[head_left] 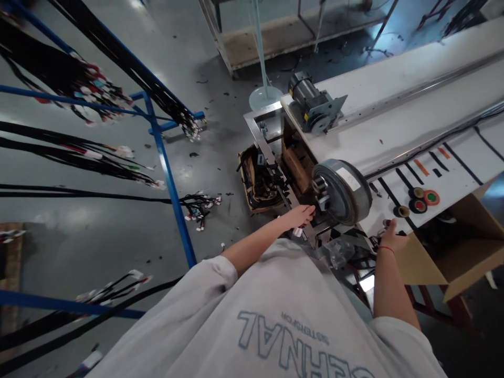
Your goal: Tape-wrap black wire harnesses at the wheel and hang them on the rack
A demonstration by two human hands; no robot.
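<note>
My left hand [302,216] is closed at the metal end frame of the bench. Small white wire connectors [298,231] stick out below its fingers. Close by on its right is a large grey motor drum [346,191] with a white label. My right hand [394,239] is at the bench's near edge, its fingers curled beside a small dark red and whitish item [387,224] that I cannot make out clearly. Just beyond that hand lie a brown-cored tape roll [401,211], a red-centred black tape roll [418,206] and a green-centred orange tape roll [432,198].
The long white bench [394,100] carries a gearmotor [311,100] and strips of tape. An open cardboard box [468,241] stands below its near edge. A blue rack [167,173] hung with black wire harnesses is on my left. A crate [252,197] sits under the bench end.
</note>
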